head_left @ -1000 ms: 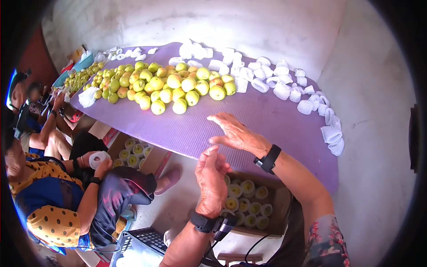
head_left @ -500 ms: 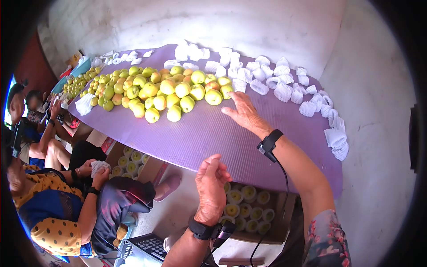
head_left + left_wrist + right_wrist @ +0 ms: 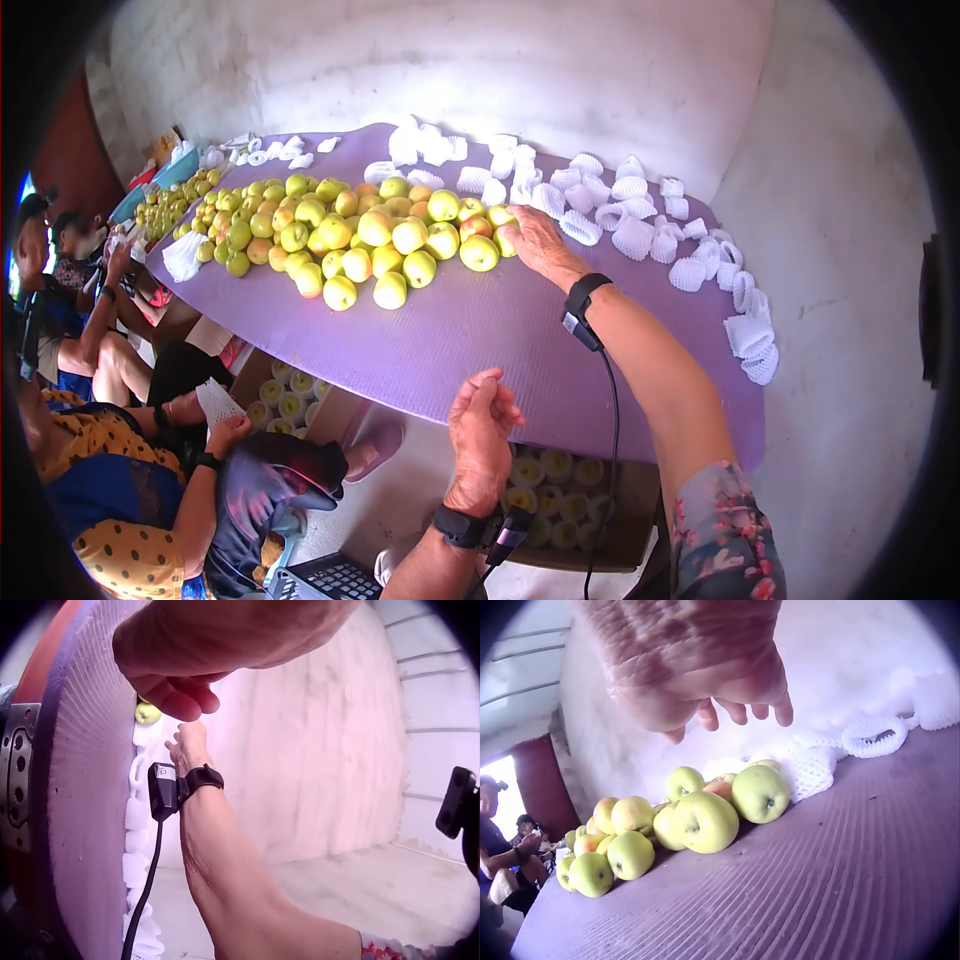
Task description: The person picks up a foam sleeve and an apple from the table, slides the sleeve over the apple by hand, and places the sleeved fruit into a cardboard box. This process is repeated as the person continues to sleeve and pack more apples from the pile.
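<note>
Yellow-green apples (image 3: 375, 228) lie heaped on a purple ribbed mat (image 3: 420, 340). My right hand (image 3: 545, 245) is at the heap's right end, fingers spread over the nearest apples; in the right wrist view that hand (image 3: 697, 667) hangs above the apples (image 3: 705, 823) with its fingers apart, holding none. My left hand (image 3: 482, 435) is raised before the mat's front edge, fingers loosely bent and empty; the left wrist view shows this hand (image 3: 225, 645) close up, with nothing in it. White foam sleeves (image 3: 632, 238) lie behind and right of the apples.
Below the mat's front edge stands a cardboard box (image 3: 625, 520) of sleeved apples. Another such box (image 3: 335, 410) is at left, beside a seated person (image 3: 140, 500) holding a white foam sleeve (image 3: 217, 402). A dark crate (image 3: 330, 578) is at the bottom. Walls stand behind and right.
My right hand has moved away from my left hand, forward to the apples' right end. My left hand has stayed near the front edge. The seated person's foam sleeve has changed shape.
</note>
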### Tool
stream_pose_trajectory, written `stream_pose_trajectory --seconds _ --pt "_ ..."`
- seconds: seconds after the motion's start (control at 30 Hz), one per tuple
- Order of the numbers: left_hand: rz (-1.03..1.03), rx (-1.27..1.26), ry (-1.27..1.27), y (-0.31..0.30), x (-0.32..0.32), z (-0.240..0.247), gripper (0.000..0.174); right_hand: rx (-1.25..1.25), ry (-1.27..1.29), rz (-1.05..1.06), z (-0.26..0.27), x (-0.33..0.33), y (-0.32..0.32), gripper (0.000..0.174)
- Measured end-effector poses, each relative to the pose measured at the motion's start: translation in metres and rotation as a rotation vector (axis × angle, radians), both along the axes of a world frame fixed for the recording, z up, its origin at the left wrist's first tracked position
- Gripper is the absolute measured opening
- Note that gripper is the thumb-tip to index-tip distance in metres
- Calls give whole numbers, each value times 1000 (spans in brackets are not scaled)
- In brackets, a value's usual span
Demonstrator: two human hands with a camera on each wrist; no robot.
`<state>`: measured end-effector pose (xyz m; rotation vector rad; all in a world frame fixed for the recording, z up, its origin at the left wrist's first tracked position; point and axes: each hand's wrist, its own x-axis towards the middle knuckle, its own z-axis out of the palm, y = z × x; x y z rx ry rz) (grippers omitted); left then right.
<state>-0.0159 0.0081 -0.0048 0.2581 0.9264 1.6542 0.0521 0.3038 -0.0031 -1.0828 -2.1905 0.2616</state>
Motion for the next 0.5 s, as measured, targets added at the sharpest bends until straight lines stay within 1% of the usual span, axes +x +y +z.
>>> stream_pose_trajectory --seconds 0.07,0.1,0.2,0.23,0.33,0.37,0.47,0.5 --pt "-3 7 -10 2 -3 -1 17 8 7 -52 -7 -8 7 41" --pt "-4 14 -18 3 -3 -2 17 -56 -19 -58 -7 -10 10 44" --pt "-15 17 -27 6 -5 -3 17 -77 -45 -52 -11 -18 19 44" --pt "-19 13 -27 7 -6 -4 17 -101 -81 -54 -14 -21 24 47" --pt "-15 3 -17 9 -10 -5 17 -55 -100 -23 -20 -27 34 51" --pt "-14 -4 -15 9 -11 -5 17 -127 -102 -10 -21 -27 37 59" --pt "-11 -19 -6 11 -15 -6 17 -210 -203 -104 -4 -36 25 68" --pt "-10 -22 -1 11 -16 -5 17 -286 -217 -59 -1 -36 28 76"
